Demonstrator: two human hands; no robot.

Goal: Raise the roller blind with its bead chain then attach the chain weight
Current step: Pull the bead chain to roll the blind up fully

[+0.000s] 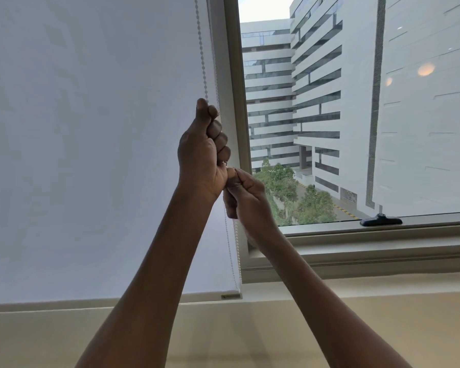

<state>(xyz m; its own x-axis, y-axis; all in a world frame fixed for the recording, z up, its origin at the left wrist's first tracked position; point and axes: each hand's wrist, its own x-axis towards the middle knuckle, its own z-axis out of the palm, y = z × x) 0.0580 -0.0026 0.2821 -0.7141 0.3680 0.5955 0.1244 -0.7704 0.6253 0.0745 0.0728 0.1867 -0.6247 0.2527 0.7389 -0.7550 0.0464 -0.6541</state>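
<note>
Now | both hands: L (205,147) & R (246,193) grip bead chain (203,62) | blind (91,155) down | window handle (380,221) nearby

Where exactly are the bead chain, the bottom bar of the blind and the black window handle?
bead chain (202,57): head view, on the beaded strand above the upper fist.
bottom bar of the blind (210,291): head view, on its right end near the sill.
black window handle (380,221): head view, on the lever's middle.

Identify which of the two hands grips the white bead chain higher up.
The left hand: its fist grips the white bead chain above, while the right hand holds it just underneath.
</note>
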